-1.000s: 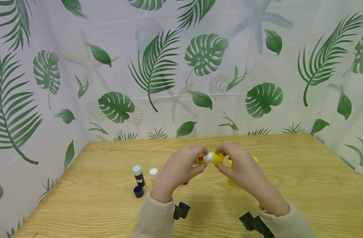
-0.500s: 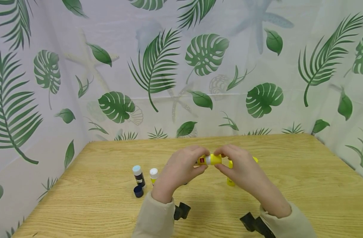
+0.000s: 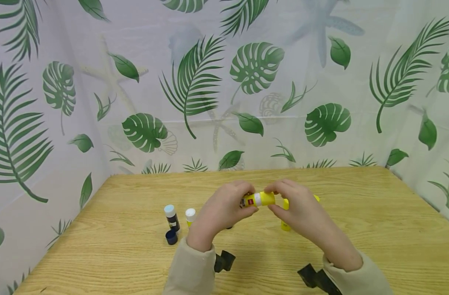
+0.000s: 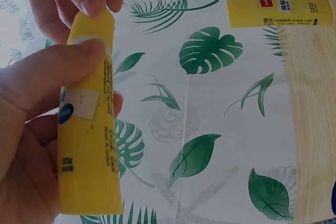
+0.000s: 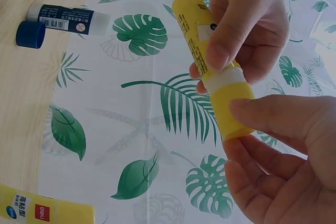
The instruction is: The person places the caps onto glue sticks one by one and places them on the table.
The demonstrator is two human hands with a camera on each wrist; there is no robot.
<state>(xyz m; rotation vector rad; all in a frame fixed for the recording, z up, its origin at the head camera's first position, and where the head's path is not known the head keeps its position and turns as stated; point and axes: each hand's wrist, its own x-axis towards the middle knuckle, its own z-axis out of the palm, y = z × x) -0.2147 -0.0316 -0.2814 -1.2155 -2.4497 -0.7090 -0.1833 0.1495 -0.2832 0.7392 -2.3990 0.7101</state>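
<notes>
A yellow glue stick with a white collar lies nearly level between both hands, above the table. My left hand grips its body, the thumb along the side in the left wrist view. At the other end my right hand pinches the yellow cap between thumb and fingers. A white band shows between the cap and the body. Behind the right hand stand two more yellow glue sticks, partly hidden in the head view.
Left of the hands, a dark blue glue stick with a pale top stands on the wooden table. A loose dark blue cap lies before it. Beside it is a white-topped yellow glue stick, partly behind the left arm. A leaf-patterned cloth hangs behind.
The cap has moved toward the body, and the white band has narrowed since one second ago. The glue stick has tilted slightly in the last half second. Both arms stay nearly in place.
</notes>
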